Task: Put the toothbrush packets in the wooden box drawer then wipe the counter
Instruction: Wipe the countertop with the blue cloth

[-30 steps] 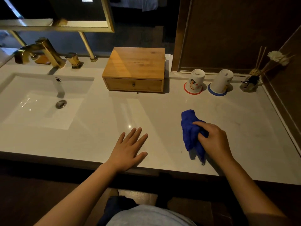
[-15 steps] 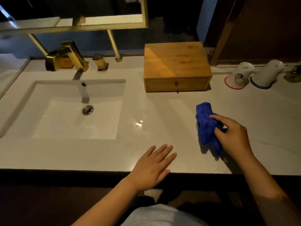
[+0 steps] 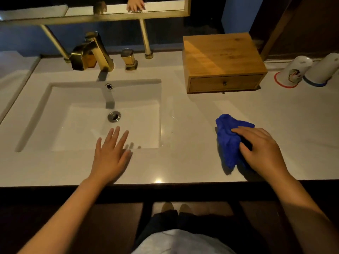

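A wooden box (image 3: 220, 55) stands at the back of the white counter (image 3: 192, 162), its drawer (image 3: 224, 83) shut. No toothbrush packets are in sight. My right hand (image 3: 260, 149) grips a crumpled blue cloth (image 3: 228, 138) and presses it on the counter in front of the box. My left hand (image 3: 110, 154) lies flat with fingers spread on the counter's front strip, its fingertips over the sink's near edge.
A white sink (image 3: 91, 114) with a gold faucet (image 3: 91, 52) fills the left half. Two upturned white cups (image 3: 293, 72) stand right of the box. A gold-framed mirror (image 3: 91, 13) hangs behind. The counter's front edge is just below my hands.
The view has swung left, bringing the sink into the centre. My left hand has moved left to the sink's front edge. My right hand still holds the blue cloth on the counter.
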`<state>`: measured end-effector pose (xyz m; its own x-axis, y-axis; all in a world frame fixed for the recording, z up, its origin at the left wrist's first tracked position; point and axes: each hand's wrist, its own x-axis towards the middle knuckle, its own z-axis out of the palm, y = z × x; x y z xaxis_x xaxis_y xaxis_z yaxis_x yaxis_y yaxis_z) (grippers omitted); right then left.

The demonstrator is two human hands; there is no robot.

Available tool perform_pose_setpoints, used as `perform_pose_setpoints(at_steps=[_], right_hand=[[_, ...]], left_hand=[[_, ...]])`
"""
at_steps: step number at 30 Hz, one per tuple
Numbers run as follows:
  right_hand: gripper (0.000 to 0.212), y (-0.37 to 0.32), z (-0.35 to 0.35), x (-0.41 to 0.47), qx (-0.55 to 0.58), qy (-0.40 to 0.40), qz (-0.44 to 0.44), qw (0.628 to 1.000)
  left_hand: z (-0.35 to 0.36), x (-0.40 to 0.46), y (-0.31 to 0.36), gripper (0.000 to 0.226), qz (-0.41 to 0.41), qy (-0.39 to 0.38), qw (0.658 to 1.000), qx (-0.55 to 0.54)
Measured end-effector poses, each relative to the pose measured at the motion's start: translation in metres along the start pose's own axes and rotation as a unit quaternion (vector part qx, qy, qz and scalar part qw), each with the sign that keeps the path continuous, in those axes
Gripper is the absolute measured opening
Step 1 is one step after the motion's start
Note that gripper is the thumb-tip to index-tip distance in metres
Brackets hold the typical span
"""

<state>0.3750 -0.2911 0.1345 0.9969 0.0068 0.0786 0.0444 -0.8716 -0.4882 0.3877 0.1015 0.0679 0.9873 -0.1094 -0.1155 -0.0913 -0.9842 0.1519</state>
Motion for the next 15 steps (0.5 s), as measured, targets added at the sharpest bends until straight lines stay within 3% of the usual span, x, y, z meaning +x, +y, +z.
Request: perform_pose_setpoints(at_steps=[5, 9, 13, 15], right_hand=[[0.046, -0.003, 0.014, -0.005, -0.025, -0.010, -0.041, 0.999], [0.055, 0.004, 0.040, -0.016, -0.046, -0.138, 0.035, 0.989], [0.063, 0.001, 0.034, -0.024, -0.114, -0.167, 0.076, 0.976], [0.056, -0.005, 0.027, -0.023, -0.131, -0.188, 0.104, 0.968]], left_hand=[[0.009, 0.007, -0.025, 0.065, 0.003, -0.020, 0.999, 0.026], [0.012, 0.007, -0.025, 0.066, 0.004, -0.014, 1.000, 0.017], [0.012, 0.006, -0.025, 0.067, 0.010, -0.017, 1.000, 0.013], [0.010, 0.007, -0.025, 0.067, 0.011, -0.021, 1.000, 0.006]])
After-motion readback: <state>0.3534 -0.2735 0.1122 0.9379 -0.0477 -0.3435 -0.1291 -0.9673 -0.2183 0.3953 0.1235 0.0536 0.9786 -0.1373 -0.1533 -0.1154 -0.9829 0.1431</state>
